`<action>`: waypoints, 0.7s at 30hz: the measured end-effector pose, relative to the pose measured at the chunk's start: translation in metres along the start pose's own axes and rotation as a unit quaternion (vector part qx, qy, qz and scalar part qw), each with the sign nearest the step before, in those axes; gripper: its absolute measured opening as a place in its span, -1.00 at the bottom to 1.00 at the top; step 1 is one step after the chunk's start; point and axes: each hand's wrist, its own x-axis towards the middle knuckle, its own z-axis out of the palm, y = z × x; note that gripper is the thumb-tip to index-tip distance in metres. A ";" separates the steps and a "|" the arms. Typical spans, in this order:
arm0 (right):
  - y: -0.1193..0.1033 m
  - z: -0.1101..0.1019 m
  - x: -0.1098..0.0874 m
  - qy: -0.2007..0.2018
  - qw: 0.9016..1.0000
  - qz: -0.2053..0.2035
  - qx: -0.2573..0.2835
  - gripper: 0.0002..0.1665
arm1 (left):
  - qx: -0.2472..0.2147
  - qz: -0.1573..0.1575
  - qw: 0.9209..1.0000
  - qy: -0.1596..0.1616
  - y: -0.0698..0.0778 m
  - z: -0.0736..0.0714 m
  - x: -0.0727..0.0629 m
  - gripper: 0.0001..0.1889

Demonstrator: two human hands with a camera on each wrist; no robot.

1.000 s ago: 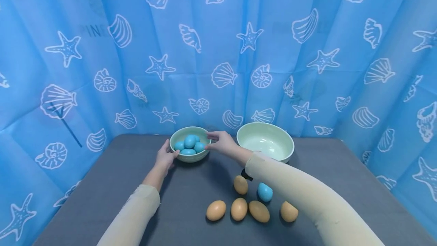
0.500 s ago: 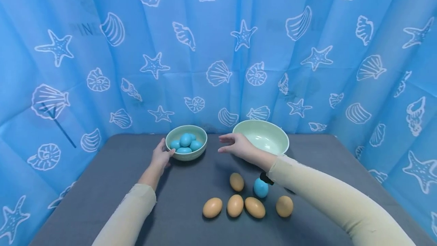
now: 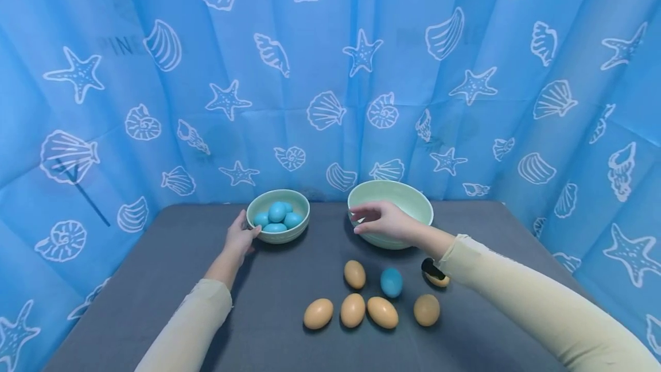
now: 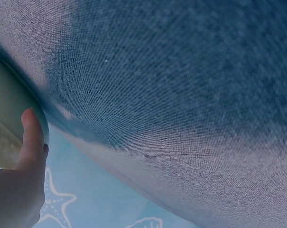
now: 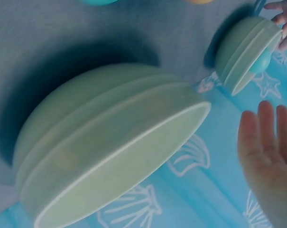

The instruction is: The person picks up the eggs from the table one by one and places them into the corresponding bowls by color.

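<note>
My left hand (image 3: 239,241) holds the left side of the small pale-green bowl (image 3: 279,238), thumb near the rim at the front and fingers at its outer side. Several blue eggs (image 3: 277,212) are heaped inside that bowl. In the left wrist view a finger (image 4: 32,137) lies against the outside of the bowl. My right hand (image 3: 384,223) hovers in front of the larger pale-green bowl (image 3: 395,190), fingers loosely bent and nothing between them. The right wrist view shows its fingers (image 5: 266,135) apart from the larger bowl (image 5: 110,109), whose visible interior shows no eggs.
On the grey table (image 3: 268,337), several brown eggs (image 3: 353,310) lie in front of the bowls, with one blue egg (image 3: 391,283) among them. Another brown egg (image 3: 439,280) is partly hidden by the right wrist's black camera (image 3: 432,268). A blue shell-patterned curtain (image 3: 330,73) hangs behind.
My right hand has withdrawn rightward from the small bowl of blue eggs to the front of the larger bowl. My left hand stays at the small bowl. The head view has shifted slightly.
</note>
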 end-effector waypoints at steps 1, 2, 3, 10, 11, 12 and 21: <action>0.000 -0.002 -0.002 -0.008 1.000 -0.004 0.003 -0.41 | -0.001 0.000 1.000 -0.001 0.001 0.000 -0.001 -0.24; 0.001 -0.004 -0.004 -0.017 1.000 -0.008 0.009 -0.40 | -0.001 0.000 1.000 -0.001 0.001 -0.001 -0.001 -0.24; 0.002 -0.006 -0.005 -0.024 1.000 -0.011 0.013 -0.40 | -0.001 0.000 1.000 -0.001 0.001 -0.001 -0.001 -0.24; 0.011 -0.019 -0.015 -0.076 0.996 -0.015 0.049 -0.41 | 0.000 -0.004 1.000 0.001 0.002 -0.001 -0.001 -0.24; 0.013 -0.021 -0.016 -0.083 0.995 -0.012 0.053 -0.40 | 0.000 -0.005 1.000 0.002 0.002 -0.001 -0.001 -0.24; 0.015 -0.023 -0.017 -0.090 0.994 -0.010 0.055 -0.40 | -0.001 -0.005 1.000 0.003 0.002 -0.001 0.000 -0.24; 0.037 -0.032 -0.027 -0.147 0.985 -0.008 0.086 -0.32 | 0.005 0.001 1.000 -0.005 -0.001 -0.001 0.000 -0.25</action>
